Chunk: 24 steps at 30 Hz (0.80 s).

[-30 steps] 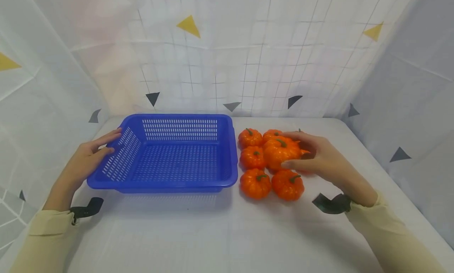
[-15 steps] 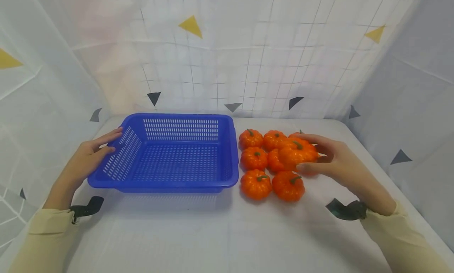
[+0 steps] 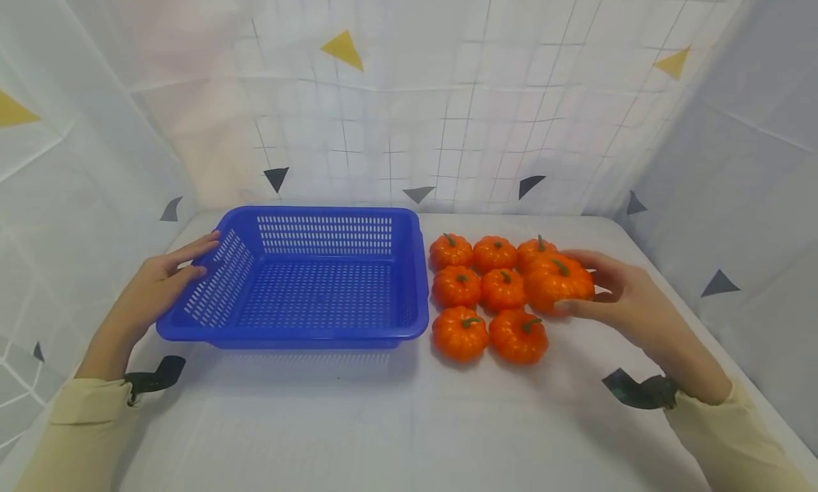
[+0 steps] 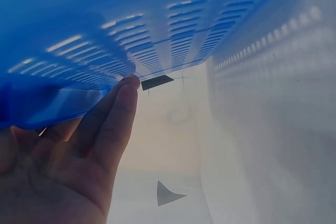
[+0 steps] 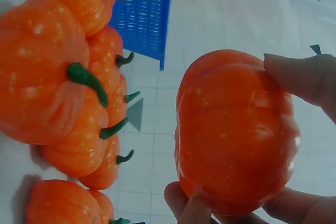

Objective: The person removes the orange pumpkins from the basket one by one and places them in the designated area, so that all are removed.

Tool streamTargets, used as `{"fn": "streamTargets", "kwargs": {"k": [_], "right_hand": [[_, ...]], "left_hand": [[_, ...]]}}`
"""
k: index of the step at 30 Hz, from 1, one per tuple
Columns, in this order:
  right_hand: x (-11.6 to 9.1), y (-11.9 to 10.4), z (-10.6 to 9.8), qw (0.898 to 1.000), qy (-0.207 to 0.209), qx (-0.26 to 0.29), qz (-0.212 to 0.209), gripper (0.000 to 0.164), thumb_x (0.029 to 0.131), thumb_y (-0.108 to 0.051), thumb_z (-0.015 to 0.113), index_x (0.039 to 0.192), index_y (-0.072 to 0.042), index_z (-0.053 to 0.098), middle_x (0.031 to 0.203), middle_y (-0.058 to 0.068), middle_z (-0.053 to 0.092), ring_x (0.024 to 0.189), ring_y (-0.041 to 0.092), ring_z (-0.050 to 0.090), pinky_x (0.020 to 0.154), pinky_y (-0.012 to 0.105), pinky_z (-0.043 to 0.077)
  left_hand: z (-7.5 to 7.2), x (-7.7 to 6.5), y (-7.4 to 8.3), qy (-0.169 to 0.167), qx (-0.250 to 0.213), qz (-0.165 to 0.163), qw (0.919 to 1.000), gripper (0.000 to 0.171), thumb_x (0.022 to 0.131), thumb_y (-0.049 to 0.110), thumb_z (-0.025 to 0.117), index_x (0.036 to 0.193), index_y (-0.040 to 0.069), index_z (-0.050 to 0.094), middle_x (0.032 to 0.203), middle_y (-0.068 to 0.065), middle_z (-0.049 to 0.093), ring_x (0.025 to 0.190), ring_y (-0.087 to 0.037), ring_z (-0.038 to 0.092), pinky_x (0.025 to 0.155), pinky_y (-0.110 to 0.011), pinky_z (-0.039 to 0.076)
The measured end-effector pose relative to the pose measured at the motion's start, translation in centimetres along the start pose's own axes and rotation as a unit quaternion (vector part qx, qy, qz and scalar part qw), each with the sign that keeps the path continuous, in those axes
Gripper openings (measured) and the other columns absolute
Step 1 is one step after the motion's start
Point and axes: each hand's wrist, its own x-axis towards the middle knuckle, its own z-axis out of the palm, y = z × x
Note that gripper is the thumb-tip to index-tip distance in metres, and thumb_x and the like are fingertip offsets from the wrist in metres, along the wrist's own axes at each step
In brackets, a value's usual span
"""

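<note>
In the head view, my left hand grips the left rim of a blue plastic basket, which has slotted walls and nothing inside. The left wrist view has straight fingers under that rim, against the outer wall; the thumb is hidden there. My right hand holds an orange pumpkin with a green stem, thumb and fingers around its sides. Seen by the right wrist, this pumpkin hangs apart from the others. Whatever lies directly beneath it is hidden in the head view.
Several similar pumpkins stand in close rows right of the basket, next to the held one. White table cloth stretches in front. Patterned white sheets enclose the back and both sides.
The right hand has carried its pumpkin rightward and slightly nearer, from over the middle of the rows to their right side, uncovering the middle and back pumpkins. The left hand and basket stay put.
</note>
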Motion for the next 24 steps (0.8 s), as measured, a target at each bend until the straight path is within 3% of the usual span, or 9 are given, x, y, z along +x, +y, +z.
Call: {"fn": "streamTargets", "kwargs": {"k": [4,8,15,19,24], "right_hand": [[-0.2,0.9,-0.2,1.000,0.001,-0.007,0.004,0.074,0.094,-0.034,0.080,0.158,-0.017,0.046,0.154,0.011,0.049,0.132,0.039,0.052,0.088,0.031,0.058],[-0.4,2.0,-0.5,0.999,0.003,-0.031,0.009,0.077,0.094,-0.036,0.080,0.158,-0.013,0.044,0.153,0.015,0.050,0.131,0.042,0.050,0.092,0.052,0.058],[-0.7,3.7,-1.2,0.998,-0.022,-0.057,0.012,0.073,0.093,-0.034,0.081,0.153,-0.008,0.048,0.147,0.019,0.054,0.120,0.040,0.059,0.083,0.035,0.060],[-0.8,4.4,-1.6,0.997,-0.050,-0.066,0.010,0.071,0.092,-0.033,0.082,0.149,-0.006,0.049,0.143,0.020,0.056,0.118,0.042,0.063,0.083,0.044,0.062],[-0.8,5.2,-1.7,0.995,-0.072,-0.075,0.009,0.068,0.091,-0.029,0.082,0.145,-0.002,0.050,0.140,0.021,0.057,0.114,0.040,0.064,0.083,0.044,0.062]], "left_hand": [[0.0,0.0,-0.1,0.000,0.000,0.000,1.0000,0.049,0.112,0.015,0.045,0.160,0.004,0.039,0.167,-0.016,0.028,0.151,-0.050,0.018,0.110,-0.080,0.018],[0.0,0.0,-0.3,0.001,-0.001,0.003,1.0000,0.049,0.112,0.015,0.045,0.160,0.004,0.039,0.167,-0.015,0.028,0.151,-0.050,0.018,0.111,-0.079,0.018],[-0.1,0.0,-0.1,0.001,0.003,0.001,1.0000,0.049,0.112,0.017,0.046,0.159,0.004,0.040,0.167,-0.015,0.028,0.150,-0.052,0.021,0.108,-0.080,0.022],[-0.1,0.0,-0.1,-0.001,0.006,-0.004,1.0000,0.049,0.113,0.017,0.045,0.160,0.005,0.039,0.168,-0.015,0.028,0.148,-0.053,0.023,0.106,-0.081,0.025],[0.0,0.0,-0.2,-0.002,0.010,-0.006,0.9999,0.049,0.113,0.018,0.045,0.160,0.005,0.039,0.168,-0.015,0.028,0.146,-0.055,0.027,0.104,-0.081,0.029]]}}
